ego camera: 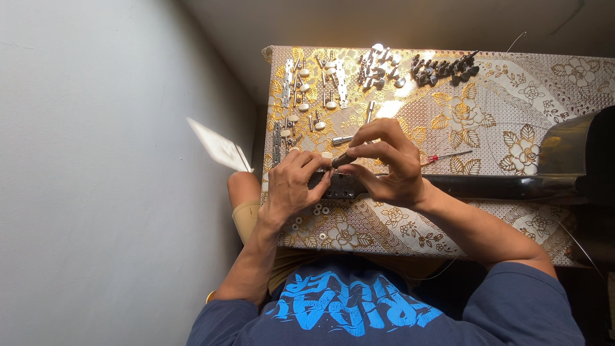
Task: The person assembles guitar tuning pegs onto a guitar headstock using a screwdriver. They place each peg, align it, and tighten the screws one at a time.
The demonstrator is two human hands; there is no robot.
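Guitar headstock (346, 186) is laid across the bench (487, 109) and gripped by the left hand (291, 186). Right hand (391, 163) is pinched on a small dark tool (343, 160) above it. Tuning pegs (384, 67) are spread at the far edge.

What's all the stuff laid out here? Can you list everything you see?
Table: one, gold floral cloth, against the wall.
Guitar: one, glossy black, body at right, neck running left to the hands.
Plated tuners: several sets, silver with pale knobs, far left of table.
Chrome tuners: a cluster, shiny, far middle.
Black tuners: a cluster, far right of middle.
Screwdriver: one, red handle, behind the neck.
Washers: a few, pale, near edge under the hands.
Left hand: steadies the neck's end.
Right hand: pinches a small dark tool over it.
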